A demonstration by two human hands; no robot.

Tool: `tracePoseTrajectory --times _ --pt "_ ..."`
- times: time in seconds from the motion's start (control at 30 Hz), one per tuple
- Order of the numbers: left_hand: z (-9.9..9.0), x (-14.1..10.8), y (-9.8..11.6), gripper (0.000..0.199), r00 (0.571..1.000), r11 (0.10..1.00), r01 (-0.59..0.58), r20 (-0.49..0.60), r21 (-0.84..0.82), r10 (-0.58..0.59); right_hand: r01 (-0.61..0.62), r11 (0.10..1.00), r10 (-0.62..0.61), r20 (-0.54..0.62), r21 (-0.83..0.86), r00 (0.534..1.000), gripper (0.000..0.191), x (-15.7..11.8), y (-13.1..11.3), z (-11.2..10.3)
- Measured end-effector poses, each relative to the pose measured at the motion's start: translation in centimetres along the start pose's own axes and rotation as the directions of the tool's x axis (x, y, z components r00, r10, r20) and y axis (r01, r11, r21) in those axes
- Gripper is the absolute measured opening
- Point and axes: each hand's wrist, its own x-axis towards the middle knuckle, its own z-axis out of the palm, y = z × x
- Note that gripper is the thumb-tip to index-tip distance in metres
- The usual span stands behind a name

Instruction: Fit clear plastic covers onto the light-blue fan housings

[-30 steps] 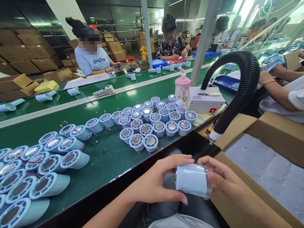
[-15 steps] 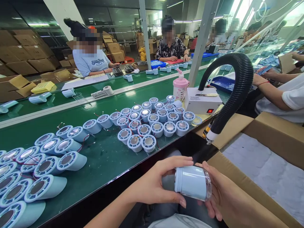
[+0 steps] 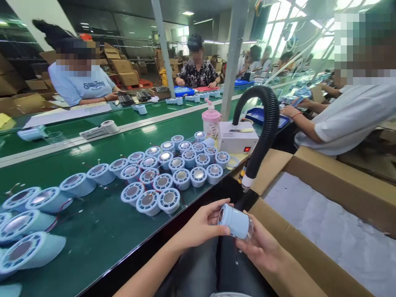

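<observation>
Over my lap, my left hand [image 3: 206, 220] has its fingers closed around the left end of a light-blue cylindrical housing [image 3: 236, 222]. A slotted rim with a dark centre partly shows at that end. A clear cup [image 3: 250, 229] covers the housing's right end. My right hand [image 3: 262, 243] is closed around this clear end from the right and below. A thin wire [image 3: 236, 258] hangs beneath the housing. To the left, similar light-blue housings [image 3: 169, 199] stand on the green bench [image 3: 117, 239], with round metal discs in their tops and thin wires among them.
A black flexible hose [image 3: 270, 119] arches from a white box [image 3: 237, 138] and ends just above my hands. Beside the box stands a pink cup [image 3: 211, 119]. An open carton [image 3: 278, 222] with white lining lies at my right. Several co-workers sit along the line.
My view has swung right, bringing a co-worker at the right further into sight. The held housing has tilted, so its slotted end shows and a wire dangles below. Both hands keep hold.
</observation>
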Motion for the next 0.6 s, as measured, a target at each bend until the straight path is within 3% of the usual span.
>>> tracePoseTrajectory --times 0.17,0.33,0.47,0.6 --pt "-0.8 5.8 -1.7 0.074 0.999 0.998 0.054 0.002 -0.025 -0.054 0.064 0.995 -0.068 0.051 0.077 0.996 0.058 3.1 -1.7 -4.3" --pt "-1.2 8.4 -1.8 0.069 0.997 0.998 0.056 0.044 0.032 -0.057 0.071 0.993 -0.081 0.118 0.091 0.990 0.049 5.0 -3.0 -6.9" --pt "-1.6 9.3 -1.9 0.069 0.997 0.997 0.054 0.043 0.059 -0.056 0.057 0.995 -0.066 0.107 0.079 0.992 0.053 5.6 -3.8 -7.3" --pt "-2.0 9.3 -1.7 0.067 0.998 0.996 0.035 0.043 0.086 -0.039 0.072 0.996 -0.075 0.064 0.055 0.995 0.055 5.4 -4.4 -6.2"
